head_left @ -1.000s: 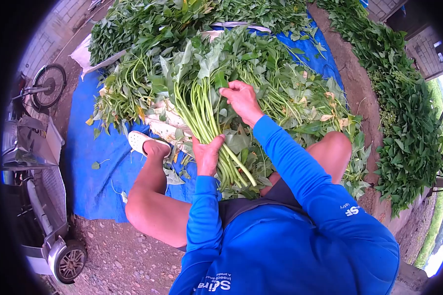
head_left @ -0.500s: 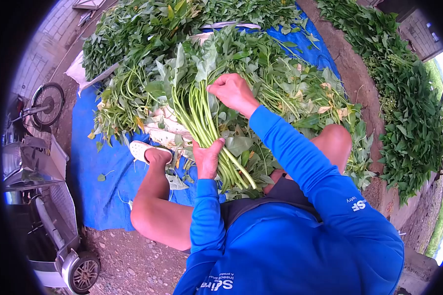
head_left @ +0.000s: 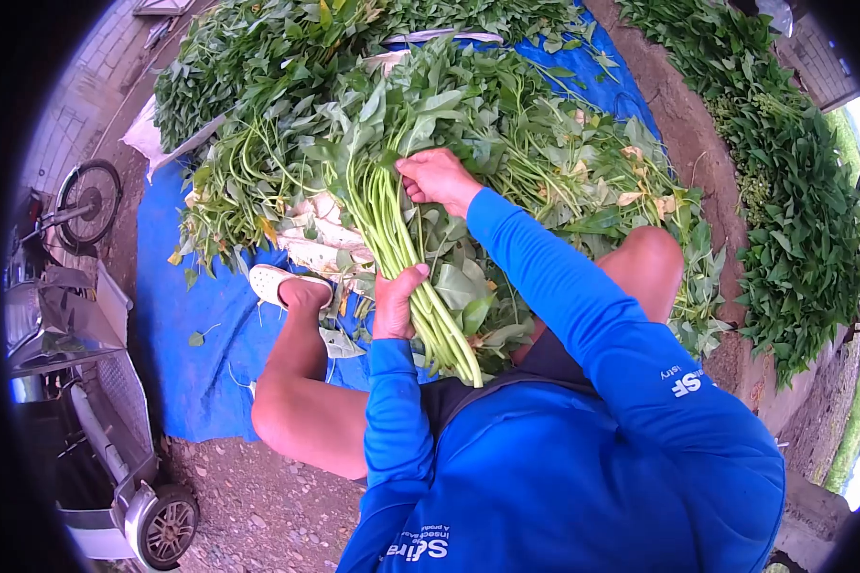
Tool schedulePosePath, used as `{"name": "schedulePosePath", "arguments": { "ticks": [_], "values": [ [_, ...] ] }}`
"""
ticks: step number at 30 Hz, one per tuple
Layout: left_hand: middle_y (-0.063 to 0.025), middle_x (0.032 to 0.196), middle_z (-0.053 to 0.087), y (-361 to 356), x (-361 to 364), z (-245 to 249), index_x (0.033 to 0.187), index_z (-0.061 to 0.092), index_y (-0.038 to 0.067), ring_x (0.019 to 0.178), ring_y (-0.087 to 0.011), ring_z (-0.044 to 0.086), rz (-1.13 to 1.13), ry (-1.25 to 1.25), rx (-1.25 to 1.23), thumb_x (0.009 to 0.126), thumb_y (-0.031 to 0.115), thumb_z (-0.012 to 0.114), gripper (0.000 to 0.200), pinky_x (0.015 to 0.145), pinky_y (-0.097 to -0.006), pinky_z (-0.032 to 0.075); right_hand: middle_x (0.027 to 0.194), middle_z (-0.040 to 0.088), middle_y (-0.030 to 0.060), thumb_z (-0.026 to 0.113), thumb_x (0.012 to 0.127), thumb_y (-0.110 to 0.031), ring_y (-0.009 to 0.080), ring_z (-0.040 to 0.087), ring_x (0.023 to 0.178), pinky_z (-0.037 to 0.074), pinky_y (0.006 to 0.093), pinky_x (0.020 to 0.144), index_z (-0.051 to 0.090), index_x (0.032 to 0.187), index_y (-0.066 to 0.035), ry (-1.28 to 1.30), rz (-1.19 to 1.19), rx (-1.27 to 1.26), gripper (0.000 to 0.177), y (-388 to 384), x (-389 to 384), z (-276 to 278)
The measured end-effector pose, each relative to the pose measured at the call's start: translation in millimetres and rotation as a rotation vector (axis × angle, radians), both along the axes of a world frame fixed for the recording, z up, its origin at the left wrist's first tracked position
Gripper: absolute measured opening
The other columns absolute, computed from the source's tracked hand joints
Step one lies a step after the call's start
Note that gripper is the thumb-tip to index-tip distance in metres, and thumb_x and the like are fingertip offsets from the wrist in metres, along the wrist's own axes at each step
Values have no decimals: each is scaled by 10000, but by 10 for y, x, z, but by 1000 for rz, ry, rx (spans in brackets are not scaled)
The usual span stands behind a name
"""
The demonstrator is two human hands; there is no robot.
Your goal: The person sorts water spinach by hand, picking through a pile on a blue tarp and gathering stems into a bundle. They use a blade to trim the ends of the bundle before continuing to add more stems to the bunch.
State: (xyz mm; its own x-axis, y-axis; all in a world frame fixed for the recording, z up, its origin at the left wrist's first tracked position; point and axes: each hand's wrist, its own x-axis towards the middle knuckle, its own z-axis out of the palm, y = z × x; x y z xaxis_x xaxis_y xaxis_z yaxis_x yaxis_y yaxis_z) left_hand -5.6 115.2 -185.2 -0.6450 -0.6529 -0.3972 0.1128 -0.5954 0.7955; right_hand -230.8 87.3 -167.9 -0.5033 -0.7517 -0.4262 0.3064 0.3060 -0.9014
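Observation:
A bunch of leafy greens with long pale-green stems (head_left: 384,215), looking like water spinach, slants over my lap with its leaves pointing away from me. My left hand (head_left: 397,301) is wrapped round the lower stems, thumb across them, and the cut ends stick out below it. At the upper stems, where leaves begin, my right hand (head_left: 440,180) is closed in a pinch against the bunch's right side. What lies between those fingertips is too small to tell. Loose leaves (head_left: 463,286) hang just right of the bunch.
Heaped greens (head_left: 258,76) cover much of a blue tarp (head_left: 191,382), with a pale sack (head_left: 325,244) among them. More greens (head_left: 793,220) lie in a row along the right. At left stand a bicycle wheel (head_left: 88,205) and a vehicle with a small wheel (head_left: 169,525).
My right hand has shifted slightly left, against the upper stems, and its fingers have curled in more. The bunch is a little more upright, with my left hand still gripping it.

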Motion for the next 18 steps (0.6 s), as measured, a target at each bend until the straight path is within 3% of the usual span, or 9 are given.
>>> {"name": "schedulePosePath", "arguments": {
  "ticks": [2, 4, 6, 8, 9, 12, 15, 18],
  "values": [
    [-8, 992, 657, -51, 81, -61, 1257, 633, 21, 827, -138, 620, 15, -15, 32, 850, 110, 791, 446, 764, -309, 537, 915, 711, 56, 724, 1042, -317, 143, 639, 674, 577, 303, 636, 730, 1104, 0, -54, -49, 38, 323, 89, -218, 377],
    [-8, 994, 659, -83, 129, -127, 1253, 634, 20, 826, -138, 620, 22, -27, 14, 851, 119, 801, 447, 765, -313, 538, 820, 690, 23, 742, 1016, -277, 109, 609, 657, 510, 285, 573, 723, 1059, -2, 265, -301, 46, 279, 329, -327, 751],
    [-14, 996, 662, -104, 178, -229, 1258, 633, 14, 826, -142, 622, 35, -34, 27, 847, 118, 796, 454, 767, -313, 539, 788, 683, 10, 756, 976, -204, 88, 590, 653, 477, 289, 556, 727, 1034, -3, 423, -382, -144, 211, 544, -287, 688],
    [-21, 1002, 666, -131, 140, -204, 1265, 630, 7, 831, -148, 627, 34, -30, 24, 844, 116, 790, 463, 771, -313, 540, 823, 720, 25, 775, 929, -160, 96, 628, 693, 518, 303, 615, 758, 1002, -15, 234, -160, -151, 162, 717, -8, 707],
    [-26, 1007, 669, -117, 117, -121, 1270, 629, 4, 834, -152, 630, 34, -25, 20, 842, 114, 786, 469, 773, -313, 541, 808, 703, -7, 805, 947, -169, 73, 567, 597, 462, 254, 540, 766, 1014, -26, 307, -44, -112, 163, 731, 103, 583],
    [-45, 1033, 678, -80, 92, -46, 1288, 621, -5, 854, -163, 645, 12, -43, -15, 835, 109, 775, 491, 790, -315, 547, 776, 709, 6, 813, 941, -184, 88, 590, 619, 464, 281, 547, 794, 955, -26, 492, -48, 103, 160, 640, 293, 483],
    [-50, 1041, 678, -13, 74, 0, 1288, 619, -6, 858, -163, 648, 20, -40, -51, 835, 97, 777, 492, 796, -315, 548, 808, 715, -3, 808, 941, -188, 80, 609, 661, 468, 265, 550, 778, 971, -56, 172, 8, 131, 139, 520, 237, 310],
    [-52, 1044, 678, -22, 78, -18, 1289, 616, -9, 859, -160, 647, 15, -39, -63, 834, 82, 781, 493, 796, -313, 548, 865, 719, -16, 806, 943, -189, 68, 624, 699, 471, 245, 549, 748, 1002, -90, -71, -74, 4, 129, 654, 197, 174]
  ]
}}
